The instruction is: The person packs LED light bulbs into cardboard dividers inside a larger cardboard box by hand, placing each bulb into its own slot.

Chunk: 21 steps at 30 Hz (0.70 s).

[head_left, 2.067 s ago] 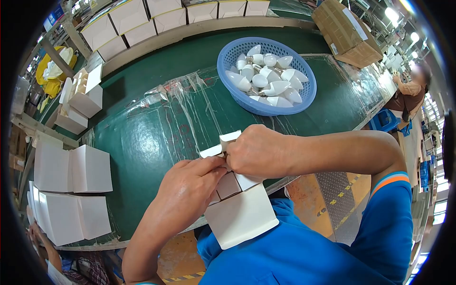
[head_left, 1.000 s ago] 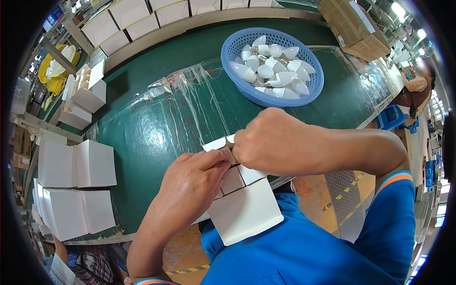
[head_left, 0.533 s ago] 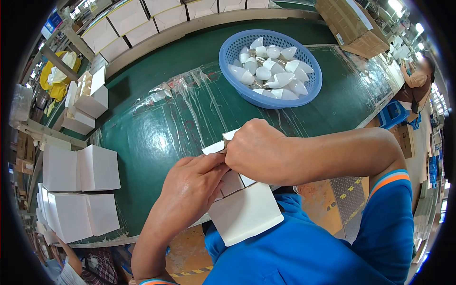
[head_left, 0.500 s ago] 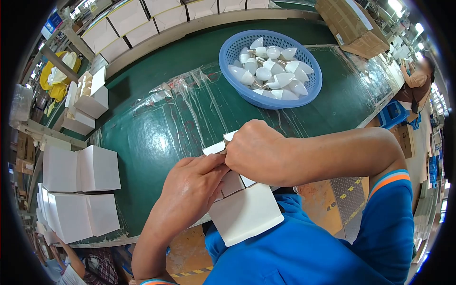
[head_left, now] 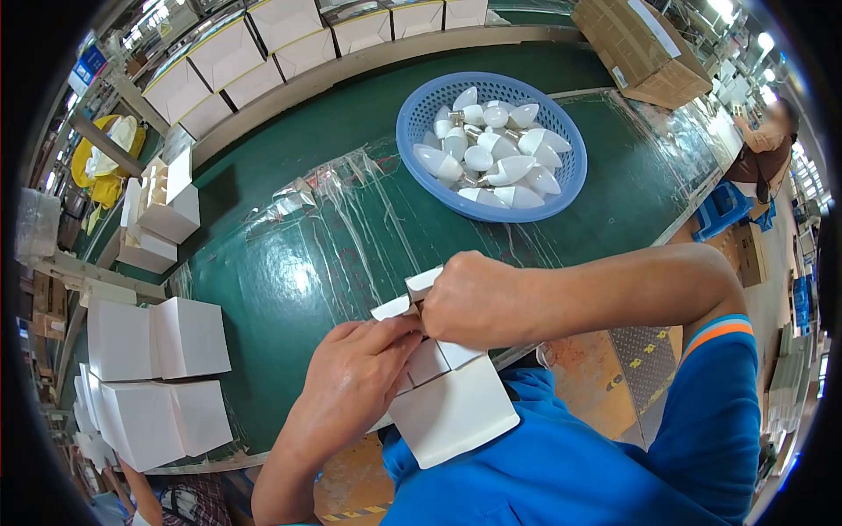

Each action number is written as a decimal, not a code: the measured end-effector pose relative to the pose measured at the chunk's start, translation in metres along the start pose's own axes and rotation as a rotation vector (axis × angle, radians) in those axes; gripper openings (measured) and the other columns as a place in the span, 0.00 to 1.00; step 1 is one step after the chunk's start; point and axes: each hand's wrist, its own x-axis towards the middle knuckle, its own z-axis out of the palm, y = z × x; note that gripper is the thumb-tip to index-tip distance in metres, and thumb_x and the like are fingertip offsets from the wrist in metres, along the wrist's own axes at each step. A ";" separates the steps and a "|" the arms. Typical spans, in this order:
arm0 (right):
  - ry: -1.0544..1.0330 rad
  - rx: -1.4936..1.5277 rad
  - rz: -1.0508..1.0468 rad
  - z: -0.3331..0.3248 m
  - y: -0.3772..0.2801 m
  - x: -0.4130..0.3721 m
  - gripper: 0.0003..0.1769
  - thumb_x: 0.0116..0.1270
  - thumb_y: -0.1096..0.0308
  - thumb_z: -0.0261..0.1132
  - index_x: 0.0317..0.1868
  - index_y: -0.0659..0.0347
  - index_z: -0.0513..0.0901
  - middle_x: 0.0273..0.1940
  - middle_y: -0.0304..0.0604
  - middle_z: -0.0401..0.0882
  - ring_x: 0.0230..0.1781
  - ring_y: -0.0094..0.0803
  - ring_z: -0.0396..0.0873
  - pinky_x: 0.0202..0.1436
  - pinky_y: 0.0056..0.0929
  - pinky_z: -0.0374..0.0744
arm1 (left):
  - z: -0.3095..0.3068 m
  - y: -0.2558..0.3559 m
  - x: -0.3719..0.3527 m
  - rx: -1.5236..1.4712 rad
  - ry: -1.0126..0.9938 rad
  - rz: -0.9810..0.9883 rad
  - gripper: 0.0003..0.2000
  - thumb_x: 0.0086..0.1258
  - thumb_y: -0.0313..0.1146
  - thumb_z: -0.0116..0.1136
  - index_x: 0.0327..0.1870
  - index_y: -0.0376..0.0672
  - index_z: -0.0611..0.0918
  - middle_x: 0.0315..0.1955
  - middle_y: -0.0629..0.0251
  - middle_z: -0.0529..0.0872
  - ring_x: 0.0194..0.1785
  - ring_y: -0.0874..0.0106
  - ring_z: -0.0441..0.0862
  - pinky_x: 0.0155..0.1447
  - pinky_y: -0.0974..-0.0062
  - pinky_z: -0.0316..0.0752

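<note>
At the near table edge a small white carton point(head_left: 454, 410) lies tilted against my body, its large flap folded toward me. White inner sections point(head_left: 428, 361) show between the carton and my hands, and smaller flaps stand up at the far end. My left hand point(head_left: 355, 373) is closed along the carton's left side, fingers together, their tips meeting the other hand. My right hand point(head_left: 478, 302) is a fist over the carton's far end; its fingertips and whatever they grip are hidden. Beyond them a blue plastic basket point(head_left: 403, 145) holds several candle-shaped white light bulbs point(head_left: 513, 169).
Folded white cartons point(head_left: 195, 337) stand at the left edge of the green table point(head_left: 263, 329). Farther left are open cartons with dividers point(head_left: 171, 206). A brown cardboard box point(head_left: 645, 57) sits at the back right. Other people are at the far right and lower left.
The view has shifted slightly, so the basket and table sit a little lower in it. Both hands stay at the carton's far end, with little change in their grip.
</note>
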 end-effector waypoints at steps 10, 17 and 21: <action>0.094 0.112 0.054 -0.041 0.002 -0.021 0.06 0.54 0.69 0.63 0.29 0.61 0.84 0.29 0.47 0.83 0.26 0.42 0.84 0.25 0.36 0.80 | -0.004 0.001 0.001 -0.004 -0.053 -0.024 0.18 0.55 0.24 0.63 0.49 0.37 0.83 0.50 0.67 0.82 0.46 0.70 0.82 0.56 0.70 0.74; 0.306 0.185 0.564 0.034 0.136 -0.090 0.23 0.54 0.72 0.70 0.54 0.57 0.83 0.48 0.51 0.83 0.50 0.46 0.80 0.58 0.40 0.75 | 0.000 0.001 0.000 -0.039 -0.050 -0.065 0.18 0.52 0.24 0.67 0.48 0.40 0.85 0.52 0.68 0.84 0.48 0.68 0.82 0.56 0.66 0.75; 0.330 0.430 0.651 0.050 0.149 -0.091 0.24 0.53 0.71 0.71 0.54 0.58 0.84 0.48 0.55 0.83 0.51 0.50 0.81 0.56 0.40 0.76 | 0.000 0.003 -0.001 -0.038 -0.052 -0.090 0.18 0.51 0.24 0.67 0.47 0.40 0.85 0.53 0.68 0.84 0.52 0.69 0.82 0.57 0.66 0.74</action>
